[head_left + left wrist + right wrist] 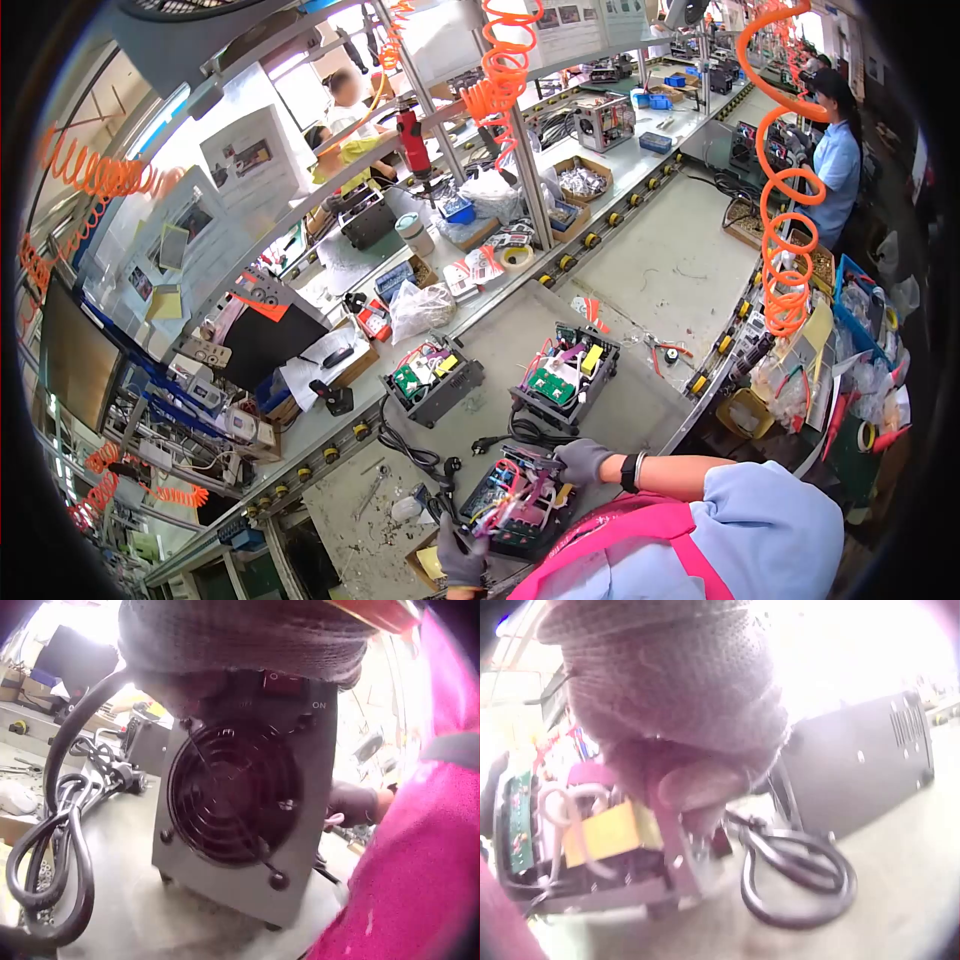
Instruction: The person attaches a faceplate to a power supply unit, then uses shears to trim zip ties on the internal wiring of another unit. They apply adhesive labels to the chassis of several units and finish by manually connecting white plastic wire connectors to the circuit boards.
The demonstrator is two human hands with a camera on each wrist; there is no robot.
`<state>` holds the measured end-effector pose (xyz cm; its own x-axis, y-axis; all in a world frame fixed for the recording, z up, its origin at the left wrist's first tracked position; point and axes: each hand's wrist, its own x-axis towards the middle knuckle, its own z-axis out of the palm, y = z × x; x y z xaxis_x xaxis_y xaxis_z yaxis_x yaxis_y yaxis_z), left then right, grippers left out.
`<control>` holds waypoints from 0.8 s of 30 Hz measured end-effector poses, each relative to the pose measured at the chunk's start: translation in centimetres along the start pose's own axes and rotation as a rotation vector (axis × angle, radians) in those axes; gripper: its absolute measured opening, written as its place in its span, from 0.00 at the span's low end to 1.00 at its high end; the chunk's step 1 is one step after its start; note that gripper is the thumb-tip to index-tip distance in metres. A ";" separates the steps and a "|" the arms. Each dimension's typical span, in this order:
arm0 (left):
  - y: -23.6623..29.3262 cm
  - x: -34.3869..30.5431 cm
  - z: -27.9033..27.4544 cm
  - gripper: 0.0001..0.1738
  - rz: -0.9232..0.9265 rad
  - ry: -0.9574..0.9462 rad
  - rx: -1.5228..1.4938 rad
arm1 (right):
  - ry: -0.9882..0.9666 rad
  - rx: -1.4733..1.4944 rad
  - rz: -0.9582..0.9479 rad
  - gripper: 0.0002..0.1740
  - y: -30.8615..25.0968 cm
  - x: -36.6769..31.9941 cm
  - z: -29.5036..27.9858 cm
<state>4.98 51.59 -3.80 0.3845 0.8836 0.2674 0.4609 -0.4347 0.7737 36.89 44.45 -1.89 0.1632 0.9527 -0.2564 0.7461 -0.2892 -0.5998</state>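
Note:
An open-topped electronic unit (510, 505) with wires and a circuit board inside sits close to the person's body. In the head view, the gloved left hand (460, 560) is at its lower left end. The left wrist view shows the left glove (240, 645) gripping the top of the end panel (300, 847), above a round fan grille (232, 791) and beside a red switch (283, 681). The gloved right hand (583, 463) holds the opposite end. In the right wrist view, the right hand's fingers (705, 784) curl over the frame edge near a yellow component (607, 834).
Two similar open units (432, 380) (565, 375) stand farther back on the bench. Black power cables (410, 450) lie beside the held unit. Orange coiled hoses (780, 200) hang overhead. A red power tool (412, 142) hangs above the parts boxes. Another person (838, 160) stands at the right.

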 end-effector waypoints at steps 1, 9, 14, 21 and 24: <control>3.3 1.6 -0.7 0.32 -0.146 -0.045 -0.117 | -0.089 -0.037 0.023 0.15 -1.0 -0.4 -1.3; -8.3 10.6 3.7 0.36 -0.818 -0.282 0.052 | 0.146 0.432 0.066 0.33 0.8 3.4 2.7; -12.4 10.4 4.8 0.40 -0.516 -0.213 0.030 | 0.349 0.448 -0.076 0.26 1.5 -0.8 2.0; -1.3 4.3 4.2 0.28 -0.131 0.094 0.198 | 0.584 0.678 0.343 0.18 9.6 -13.8 3.5; 3.3 1.8 5.1 0.30 0.182 0.073 0.437 | 0.702 0.681 0.494 0.17 13.4 -18.8 4.3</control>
<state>11.23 50.84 -3.71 0.4400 0.7896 0.4276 0.6904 -0.6020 0.4012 41.07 22.30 -8.41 0.8387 0.4962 -0.2244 0.0197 -0.4394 -0.8981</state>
